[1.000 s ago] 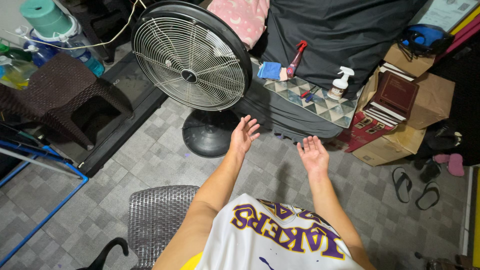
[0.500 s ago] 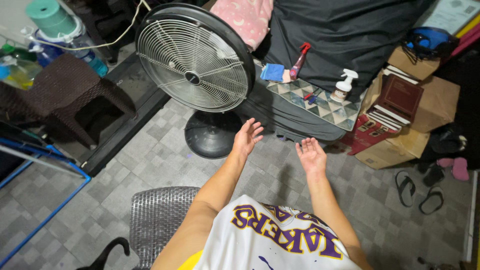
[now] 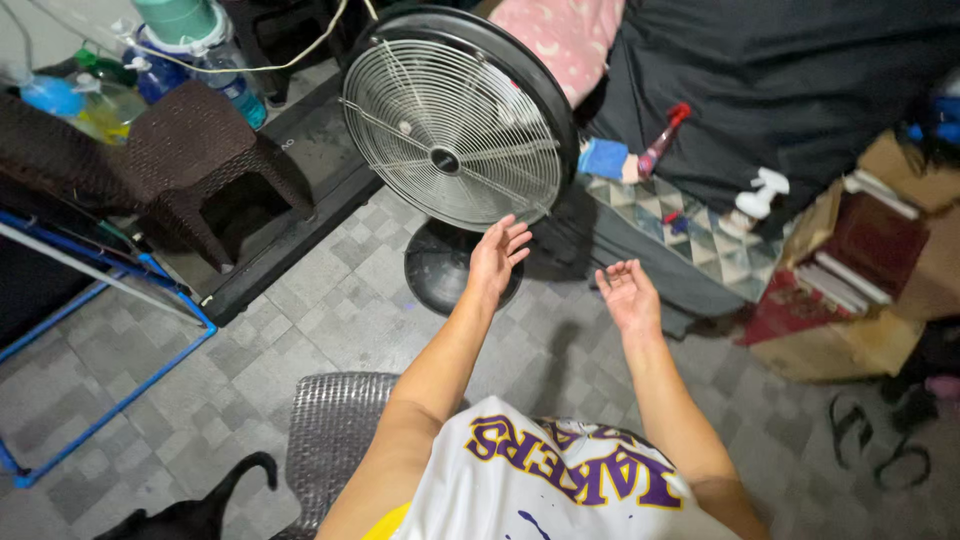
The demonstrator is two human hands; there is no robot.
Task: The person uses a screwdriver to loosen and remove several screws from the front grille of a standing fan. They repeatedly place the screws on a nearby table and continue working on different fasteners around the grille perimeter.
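Fan (image 3: 455,125) stands on the floor (image 3: 300,300), grille tilted toward both empty, spread-fingered hands. Left hand (image 3: 495,255) is nearer, fingers (image 3: 515,235) just below the grille's lower rim; right hand (image 3: 628,295) hangs apart, lower right of it.

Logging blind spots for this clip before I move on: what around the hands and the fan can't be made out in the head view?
- Fan blades: blurred behind the wire grille, so spinning or still is unclear.
- Fan stand and part of the round base: hidden behind the left hand.
- Right hand: open and holding nothing; contact with anything cannot be judged.
- Black animal: cut off by the bottom edge.
- Spray bottle: too small to tell its contents.
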